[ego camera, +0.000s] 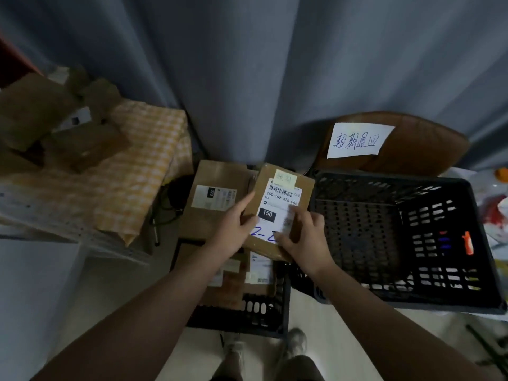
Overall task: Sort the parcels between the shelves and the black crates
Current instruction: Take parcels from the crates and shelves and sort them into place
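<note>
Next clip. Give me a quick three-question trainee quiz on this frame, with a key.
1. True or false: only one hand grips the held parcel.
2. The black box on its label reads: A) 150 B) 220 C) 305?
3. What carries the handwritten paper sign?
Key: 1. False: the left hand and right hand both hold it. 2. A. 3. The brown chair back behind the right black crate.

Both hands (pixel 275 232) hold labelled parcel (pixel 277 207) above crates (pixel 384 243).
</note>
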